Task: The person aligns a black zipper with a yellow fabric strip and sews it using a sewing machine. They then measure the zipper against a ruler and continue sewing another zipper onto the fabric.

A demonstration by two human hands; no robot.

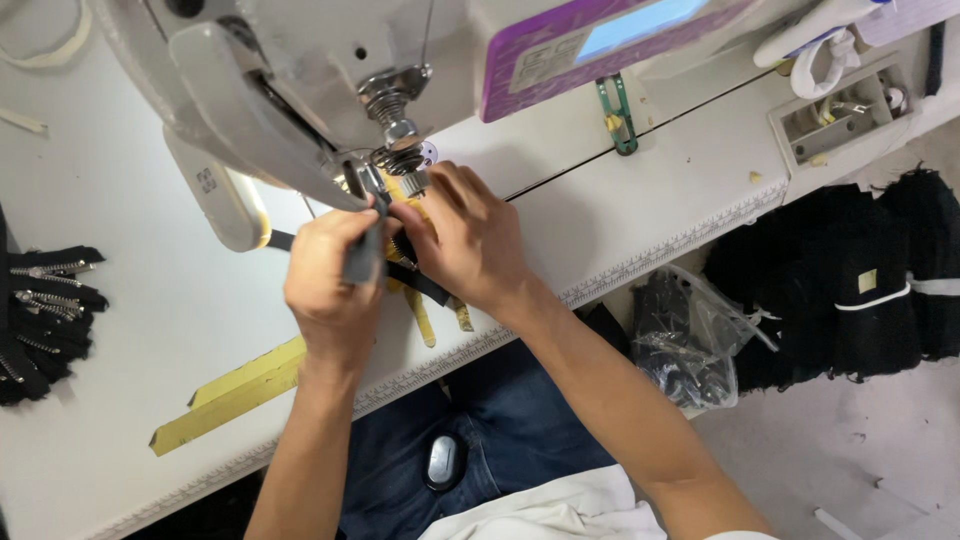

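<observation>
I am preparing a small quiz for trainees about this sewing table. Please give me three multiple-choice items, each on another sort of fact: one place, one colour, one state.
1. Where does the pile of black zippers lie?
A. at the table's left edge
B. under the screen
C. on the person's lap

2. What colour is the frame of the control panel?
A. green
B. purple
C. orange

3. How is the left hand?
A. flat on the table
B. hanging off the table
C. closed around a grey tool

Key: 1 A, the pile sits far left on the white table. 2 B, the frame around the blue screen is purple. 3 C, its fingers wrap the tool beside the right hand.
</observation>
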